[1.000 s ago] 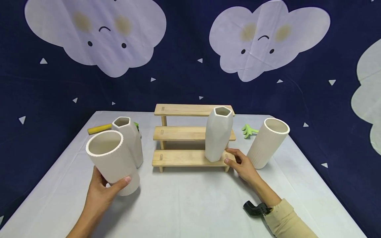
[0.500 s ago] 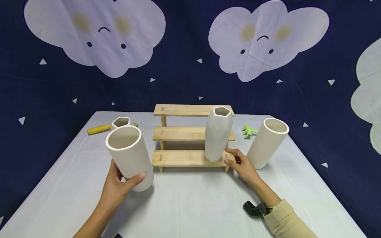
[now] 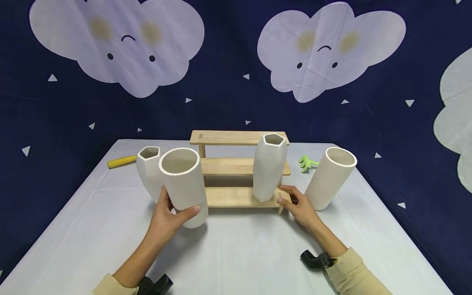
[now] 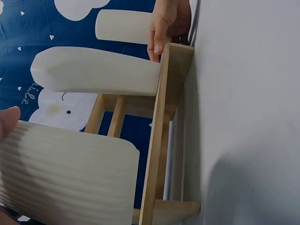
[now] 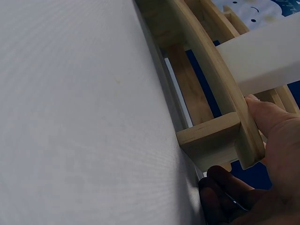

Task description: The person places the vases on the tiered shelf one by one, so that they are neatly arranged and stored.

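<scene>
My left hand grips a white ribbed cylindrical vase, thumb across its near side. Tilted and held off the table, this vase overlaps the left part of the three-tier wooden shelf in the head view. The left wrist view shows the ribbed vase's base close to the bottom board's edge. At the shelf's right end my right hand holds the bottom board, its thumb against the wood and other fingers below. A white faceted vase stands upright on the bottom board's right part.
Another faceted vase stands on the table at the left, partly hidden, near a yellow handle. On the right are a second ribbed vase and a small green rake. A dark cloud-patterned cloth hangs behind the white-covered table.
My left hand has carried the ribbed vase rightward and slightly away from me, from beside the left faceted vase to in front of the shelf's left end. My right hand has stayed in place.
</scene>
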The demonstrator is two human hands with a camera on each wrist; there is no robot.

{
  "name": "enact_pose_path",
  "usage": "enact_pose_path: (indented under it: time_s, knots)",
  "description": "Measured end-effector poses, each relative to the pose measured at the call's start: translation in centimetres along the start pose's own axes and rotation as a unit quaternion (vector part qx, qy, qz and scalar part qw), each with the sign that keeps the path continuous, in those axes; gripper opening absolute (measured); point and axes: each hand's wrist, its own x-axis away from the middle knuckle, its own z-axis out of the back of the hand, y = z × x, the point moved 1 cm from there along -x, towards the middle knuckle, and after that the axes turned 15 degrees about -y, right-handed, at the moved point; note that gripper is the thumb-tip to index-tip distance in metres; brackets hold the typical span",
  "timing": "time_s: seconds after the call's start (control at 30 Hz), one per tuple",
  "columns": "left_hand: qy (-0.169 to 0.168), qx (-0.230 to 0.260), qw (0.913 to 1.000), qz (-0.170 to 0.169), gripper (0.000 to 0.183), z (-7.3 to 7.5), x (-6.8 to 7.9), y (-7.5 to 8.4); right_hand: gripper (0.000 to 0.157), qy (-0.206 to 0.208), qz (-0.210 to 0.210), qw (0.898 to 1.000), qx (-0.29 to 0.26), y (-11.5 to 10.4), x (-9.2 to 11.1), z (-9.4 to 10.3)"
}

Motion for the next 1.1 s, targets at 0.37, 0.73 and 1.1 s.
enact_pose_path:
  time_s: [0.37, 0.73, 1.1]
  knots:
    - [-0.015, 0.014, 0.9998, 0.001, 0.080, -1.2, -2.6, 0.4, 0.044, -0.002, -0.007, 1.000, -0.012, 0.3, -0.1, -0.1]
    - [-0.033, 0.035, 0.9986, 0.022, 0.081, -2.1, -4.6, 0.5, 0.043, 0.004, 0.002, 1.000, -0.012, 2.8, -0.8, -0.2]
    - [-0.037, 0.043, 0.9981, 0.025, 0.085, -2.8, -5.8, 0.4, 0.043, -0.001, -0.003, 1.000, -0.013, 0.3, -0.1, -0.2]
